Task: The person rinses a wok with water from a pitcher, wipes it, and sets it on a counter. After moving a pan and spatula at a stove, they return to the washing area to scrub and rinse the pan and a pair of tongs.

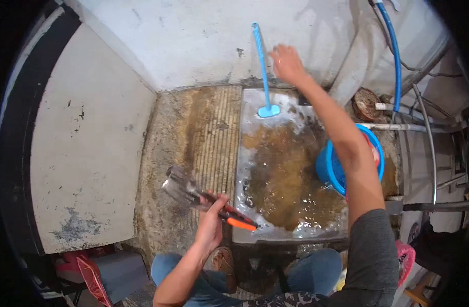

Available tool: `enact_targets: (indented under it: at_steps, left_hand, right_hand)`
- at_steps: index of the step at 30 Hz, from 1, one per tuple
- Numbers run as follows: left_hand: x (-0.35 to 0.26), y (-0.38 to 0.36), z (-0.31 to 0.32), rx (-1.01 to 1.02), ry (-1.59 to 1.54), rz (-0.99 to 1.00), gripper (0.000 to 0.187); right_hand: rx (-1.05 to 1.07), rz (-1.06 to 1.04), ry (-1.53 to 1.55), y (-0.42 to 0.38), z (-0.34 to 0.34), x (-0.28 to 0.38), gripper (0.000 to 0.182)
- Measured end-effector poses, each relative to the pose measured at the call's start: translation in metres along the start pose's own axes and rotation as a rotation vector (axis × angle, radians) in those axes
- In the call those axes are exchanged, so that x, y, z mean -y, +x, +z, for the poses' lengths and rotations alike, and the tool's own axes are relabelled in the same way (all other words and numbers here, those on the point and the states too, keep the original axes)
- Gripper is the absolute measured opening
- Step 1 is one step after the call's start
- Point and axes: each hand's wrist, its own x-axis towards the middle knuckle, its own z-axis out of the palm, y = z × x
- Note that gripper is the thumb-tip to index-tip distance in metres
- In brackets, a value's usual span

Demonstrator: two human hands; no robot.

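Note:
My left hand (210,227) is closed round a bundle of what look like metal-headed tools (186,190). Their shiny ends point up and left, and a black and orange handle (241,223) sticks out at lower right; motion blur hides their exact kind. A light blue long-handled scrub brush (260,61) leans upright on the white wall, its head on the wet floor slab. Just right of its handle reaches my right hand (287,64), fingers partly spread and holding nothing. A small gap seems to separate the fingertips from the handle.
Below my right forearm stands a blue bucket (324,163), its contents partly hidden. Soapy water covers the raised slab (288,176). Pipes and a blue hose (397,61) run along the right. A pale panel (91,138) stands left, with a red bag (91,279) below it.

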Motion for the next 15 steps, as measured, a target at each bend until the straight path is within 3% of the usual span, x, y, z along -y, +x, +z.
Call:
enact_targets:
  at_steps: [3, 6, 12, 15]
  left_hand:
    - [-0.011, -0.012, -0.028, -0.081, 0.032, 0.113, 0.039]
    - [-0.037, -0.032, -0.035, -0.159, 0.072, 0.204, 0.037]
    - [-0.055, -0.057, -0.04, -0.21, 0.093, 0.286, 0.041]
    - [-0.059, -0.058, -0.035, -0.166, 0.057, 0.24, 0.044]
  right_hand:
    - [0.266, -0.106, -0.173, -0.001, 0.05, 0.026, 0.036]
    - [0.187, -0.269, -0.385, 0.011, 0.086, 0.035, 0.042]
    - [0.72, -0.246, -0.81, 0.039, 0.102, 0.031, 0.043]
    - [0.668, -0.364, -0.962, 0.034, 0.107, 0.026, 0.037]
